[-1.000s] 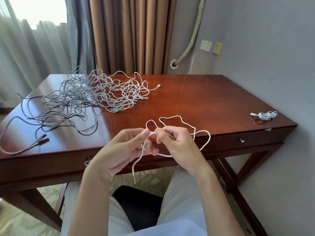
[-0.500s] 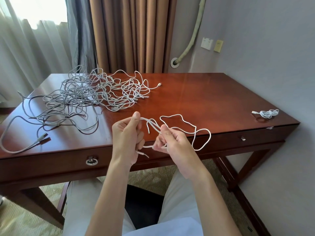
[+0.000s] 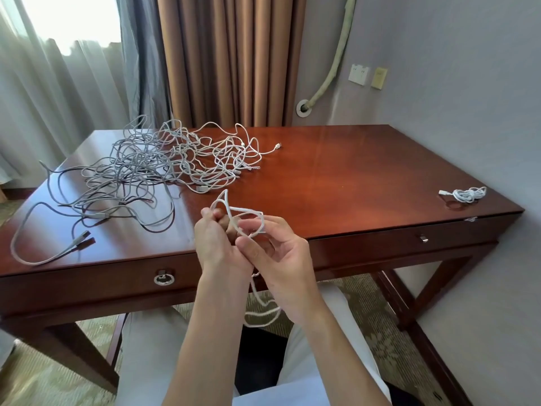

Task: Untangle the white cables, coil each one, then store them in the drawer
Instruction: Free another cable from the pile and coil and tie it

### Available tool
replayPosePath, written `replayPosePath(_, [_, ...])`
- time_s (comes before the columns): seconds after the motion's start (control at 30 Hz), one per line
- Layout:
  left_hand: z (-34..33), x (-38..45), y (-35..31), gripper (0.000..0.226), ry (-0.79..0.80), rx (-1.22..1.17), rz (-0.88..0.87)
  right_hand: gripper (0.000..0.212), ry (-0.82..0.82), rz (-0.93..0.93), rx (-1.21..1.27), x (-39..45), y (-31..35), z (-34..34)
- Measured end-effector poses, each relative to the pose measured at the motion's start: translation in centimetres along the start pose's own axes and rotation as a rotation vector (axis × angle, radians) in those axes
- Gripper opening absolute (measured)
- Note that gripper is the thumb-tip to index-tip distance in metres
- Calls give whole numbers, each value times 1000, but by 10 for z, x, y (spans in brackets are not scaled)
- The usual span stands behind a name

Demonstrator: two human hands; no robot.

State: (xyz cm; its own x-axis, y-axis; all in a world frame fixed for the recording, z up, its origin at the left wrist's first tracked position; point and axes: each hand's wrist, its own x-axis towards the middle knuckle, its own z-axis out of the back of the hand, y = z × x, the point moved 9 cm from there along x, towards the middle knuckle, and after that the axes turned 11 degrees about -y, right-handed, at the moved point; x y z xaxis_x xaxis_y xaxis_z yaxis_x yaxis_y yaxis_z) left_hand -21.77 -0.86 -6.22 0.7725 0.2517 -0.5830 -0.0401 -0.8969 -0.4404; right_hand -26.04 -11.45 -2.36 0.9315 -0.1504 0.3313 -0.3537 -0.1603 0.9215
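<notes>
A single white cable (image 3: 248, 213) is held between both hands in front of the desk's near edge. My left hand (image 3: 215, 240) grips small loops of it in curled fingers. My right hand (image 3: 270, 253) pinches the strand beside it. The cable's loose tail (image 3: 260, 313) hangs below my hands over my lap. A large tangle of white and grey cables (image 3: 164, 165) lies on the left half of the desk. One coiled white cable (image 3: 467, 194) rests near the desk's right edge. The left drawer (image 3: 87, 284) and right drawer (image 3: 380, 244) are closed.
The wooden desk (image 3: 336, 177) stands against a grey wall on the right, with curtains (image 3: 228, 54) behind. A ring pull (image 3: 164, 278) sits on the left drawer, a small knob (image 3: 423, 238) on the right. A dark chair seat shows between my legs.
The wide loops that spread to the right over the desk have been drawn into small loops in my left hand. The remaining cable now hangs below my hands.
</notes>
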Motion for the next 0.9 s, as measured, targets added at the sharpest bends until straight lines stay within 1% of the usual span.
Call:
replayPosePath(0.1, [0, -4, 6, 44, 4, -111, 34, 19, -71, 93, -157, 1, 2, 3])
replayPosePath(0.17, [-7, -12, 11, 43, 64, -191, 82, 20, -90, 116, -172, 3, 3, 3])
replayPosePath(0.23, [-12, -18, 17, 41, 185, -238, 163, 32, -106, 115, -127, 5, 5, 6])
replayPosePath(0.3, [-16, -23, 20, 38, 352, -216, 229, 40, -101, 58, -24, 8, 7, 7])
replayPosePath(0.4, [-18, -28, 15, 39, 591, -45, 237, 43, -55, -66, 108, 11, 9, 9])
replayPosePath(0.5, [-19, -27, 5, 56, 732, 256, 176, 41, -13, -223, 188, 10, 9, 8])
replayPosePath(0.57, [-20, -29, 2, 63, 842, 448, 194, 43, 8, -315, 188, 9, 9, 9])
replayPosePath(0.63, [-21, -37, 3, 62, 962, 622, 241, 46, 77, -346, 111, 9, 10, 9])
replayPosePath(0.67, [-21, -42, 5, 60, 999, 726, 225, 47, 133, -317, 16, 10, 12, 9])
replayPosePath(0.7, [-22, -44, 6, 59, 1011, 846, 161, 47, 185, -275, -94, 10, 14, 8])
replayPosePath(0.77, [-27, -46, 5, 51, 983, 1064, -78, 40, 236, -230, -242, 10, 16, 6])
replayPosePath(0.8, [-32, -47, 1, 44, 952, 1103, -196, 34, 231, -234, -270, 11, 16, 7])
replayPosePath(0.83, [-35, -47, -2, 37, 922, 1096, -279, 28, 221, -249, -268, 11, 15, 9])
replayPosePath(0.9, [-36, -47, -7, 31, 890, 1049, -327, 20, 210, -299, -213, 12, 14, 12])
